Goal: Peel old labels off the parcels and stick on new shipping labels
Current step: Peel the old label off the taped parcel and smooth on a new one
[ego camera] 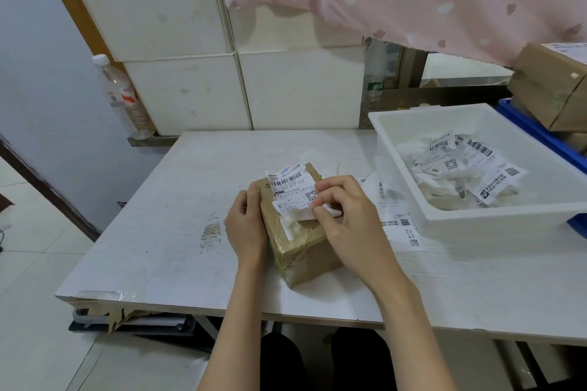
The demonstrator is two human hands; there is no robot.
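Peeling an old label off a parcel.

Between my two hands sits the box on the table. My left hand is curled against its left side, fingers over the top edge, gripping it so it cannot slide while I pull. My right hand pinches the torn near edge of the label on top of the box; the far half has already lifted and curls upward, while a strip by my fingertips seems stuck to the tape, so I judge the peel about half done. Just beyond my right hand lie fresh labels, near for sticking on next. Further right stands the white bin, holding peeled scraps, where I expect this label goes.
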